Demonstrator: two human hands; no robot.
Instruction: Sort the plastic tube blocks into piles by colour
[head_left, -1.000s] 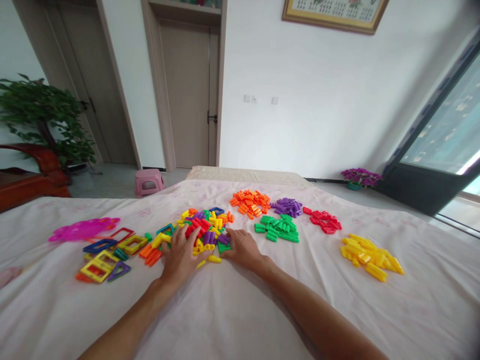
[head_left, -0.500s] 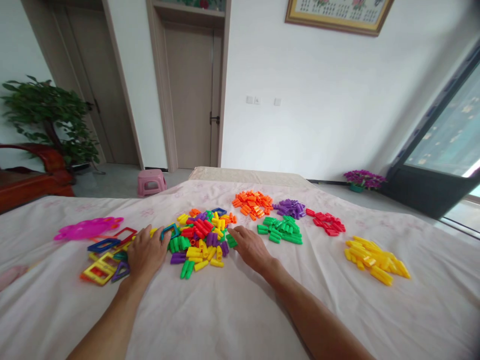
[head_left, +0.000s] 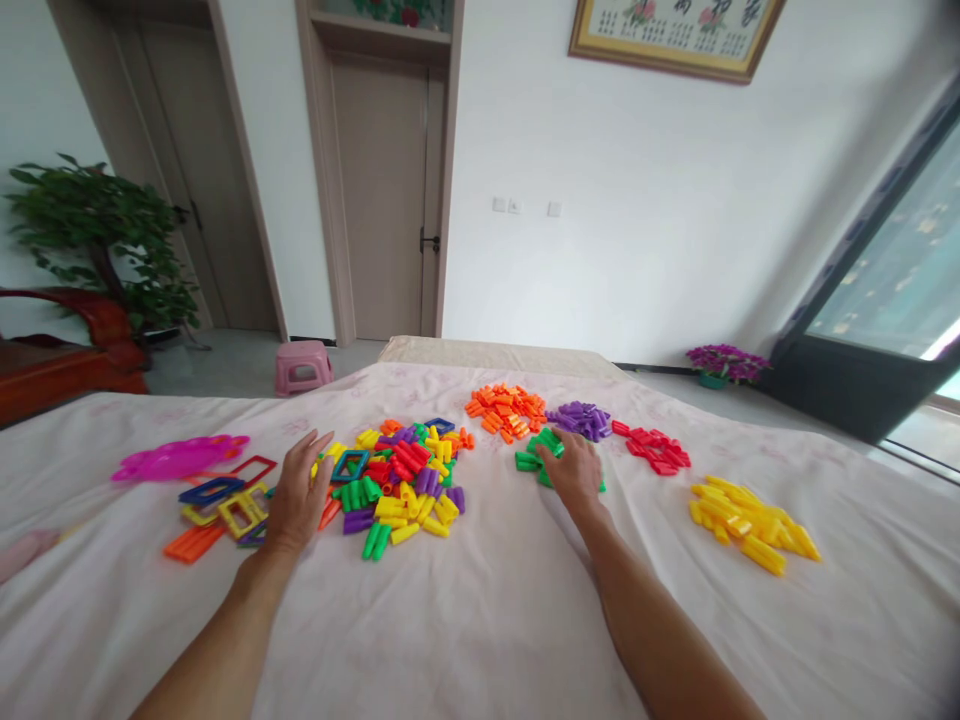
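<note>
My left hand (head_left: 296, 498) is open, raised at the left side of a mixed pile of coloured plastic tube blocks (head_left: 409, 480), with nothing in it. Its fingertips are close to a teal square frame (head_left: 350, 466). Behind and under it lie several magnetic frame tiles (head_left: 241, 514), partly hidden by the wrist. My right hand (head_left: 576, 472) is over the pile of green blocks (head_left: 529, 461), fingers bent down around a green block (head_left: 545, 440) at its fingertips. The hand covers much of that pile.
Sorted piles of orange blocks (head_left: 506, 410), purple blocks (head_left: 581, 420), red blocks (head_left: 654, 449) and yellow blocks (head_left: 750, 518) lie on the pale bedsheet (head_left: 480, 620). A pink plastic tray (head_left: 178, 459) is at the left. A pink stool (head_left: 303, 366) stands beyond the edge.
My right hand has moved right, from the edge of the mixed pile to the green pile, with a green block. My left hand has lifted slightly and shifted right, away from the frame tiles.
</note>
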